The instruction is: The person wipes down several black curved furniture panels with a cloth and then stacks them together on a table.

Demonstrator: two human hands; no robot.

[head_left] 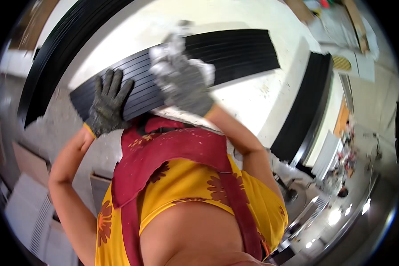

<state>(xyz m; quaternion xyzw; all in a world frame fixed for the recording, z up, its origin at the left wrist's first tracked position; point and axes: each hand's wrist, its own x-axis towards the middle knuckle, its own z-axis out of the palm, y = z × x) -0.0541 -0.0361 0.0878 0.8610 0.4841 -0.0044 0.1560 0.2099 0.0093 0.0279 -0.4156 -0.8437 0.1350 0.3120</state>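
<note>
A long black panel with lengthwise grooves (pixel 235 51) lies slantwise across the white tabletop (pixel 252 99) in front of me. My left hand (pixel 106 104), in a dark grey knit glove with a yellow cuff, rests flat near the panel's left end, fingers spread. Over the panel's middle, my right hand (pixel 184 86), in a similar glove, grips a crumpled white cloth (pixel 162 62). Motion blurs this hand and the cloth, and its fingertips are hard to make out. Whether the cloth presses on the panel I cannot tell.
More long black grooved panels (pixel 60 53) stand at the left, curving along the table's side. Another group of black panels (pixel 301 108) lies on the right. Grey boards (pixel 29 213) are at the lower left, and cardboard (pixel 357 24) at the upper right.
</note>
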